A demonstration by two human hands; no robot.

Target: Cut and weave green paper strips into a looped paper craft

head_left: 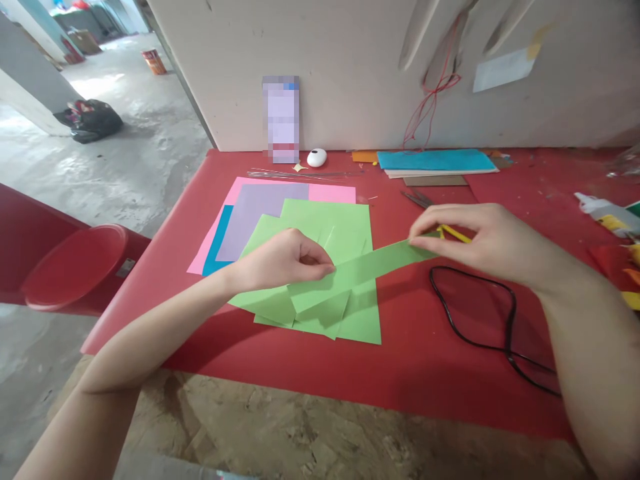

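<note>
Green paper strip [377, 265] held taut, slanting over loose green sheets [327, 217] on red-covered desk [405, 370]. Strip's right end pinched between thumb and index of right hand [483, 227]; strip's left part pinched by left hand [283, 257], thumb and index nearly meeting. Bare desk left between sheets and front edge; room at right bounded by black cord [511, 320]. Yellow-handled scissors [456, 233] partly hidden by right hand.
</note>
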